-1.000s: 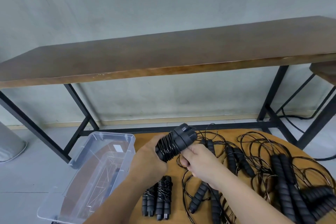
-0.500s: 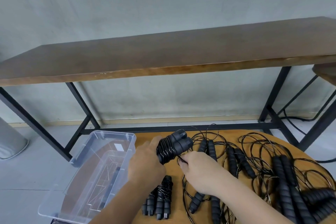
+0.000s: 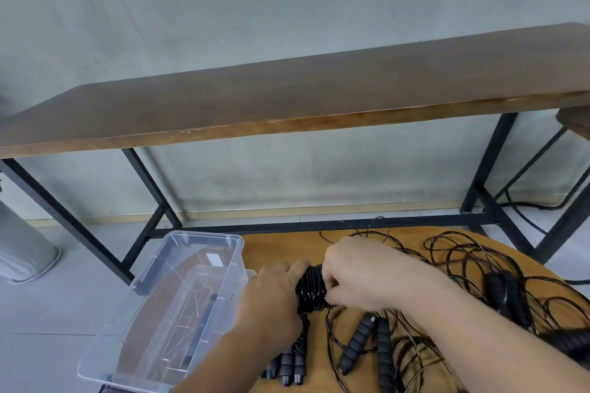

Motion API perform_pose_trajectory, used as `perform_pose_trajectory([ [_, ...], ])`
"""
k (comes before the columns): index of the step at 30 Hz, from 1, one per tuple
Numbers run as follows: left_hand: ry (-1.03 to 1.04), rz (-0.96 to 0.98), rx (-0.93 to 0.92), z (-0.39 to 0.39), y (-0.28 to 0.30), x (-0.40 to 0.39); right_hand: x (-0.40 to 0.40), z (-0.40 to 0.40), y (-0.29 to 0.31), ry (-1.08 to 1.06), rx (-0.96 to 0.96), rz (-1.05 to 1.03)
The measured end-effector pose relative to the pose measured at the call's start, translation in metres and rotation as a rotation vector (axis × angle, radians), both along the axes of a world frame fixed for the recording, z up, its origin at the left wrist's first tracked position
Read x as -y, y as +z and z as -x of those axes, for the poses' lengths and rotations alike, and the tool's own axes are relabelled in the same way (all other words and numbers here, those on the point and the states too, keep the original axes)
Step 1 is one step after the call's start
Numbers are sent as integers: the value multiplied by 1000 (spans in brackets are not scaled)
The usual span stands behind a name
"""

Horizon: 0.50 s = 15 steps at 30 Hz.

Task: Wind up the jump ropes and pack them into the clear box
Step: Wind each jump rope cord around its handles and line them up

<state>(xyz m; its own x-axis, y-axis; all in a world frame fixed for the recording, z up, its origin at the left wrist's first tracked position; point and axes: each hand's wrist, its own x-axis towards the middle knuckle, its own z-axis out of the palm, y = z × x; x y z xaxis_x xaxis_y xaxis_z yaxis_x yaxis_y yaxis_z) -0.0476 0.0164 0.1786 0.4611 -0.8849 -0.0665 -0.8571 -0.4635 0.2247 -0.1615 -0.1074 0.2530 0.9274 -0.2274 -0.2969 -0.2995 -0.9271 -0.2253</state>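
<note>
Both hands grip wound rope; loose ropes right, clear box left.

I am holding a black jump rope bundle, cord coiled tight round its handles, between both hands. Another wound bundle is lying nearer me. Loose ropes are sprawling tangled to the right. The clear box is sitting open at the left.
</note>
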Motion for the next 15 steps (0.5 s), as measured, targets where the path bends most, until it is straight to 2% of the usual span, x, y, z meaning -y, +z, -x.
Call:
perform_pose_trajectory([
  [5,-140,-6,-249,-12,12,-3,39,-2,9,-53,31,-395],
  [12,-272,6,-477,-17,33,-6,64,-3,-3,-59,74,-669],
  [15,-307,-9,-584,-17,41,-7,69,-1,-19,-128,114,-864],
])
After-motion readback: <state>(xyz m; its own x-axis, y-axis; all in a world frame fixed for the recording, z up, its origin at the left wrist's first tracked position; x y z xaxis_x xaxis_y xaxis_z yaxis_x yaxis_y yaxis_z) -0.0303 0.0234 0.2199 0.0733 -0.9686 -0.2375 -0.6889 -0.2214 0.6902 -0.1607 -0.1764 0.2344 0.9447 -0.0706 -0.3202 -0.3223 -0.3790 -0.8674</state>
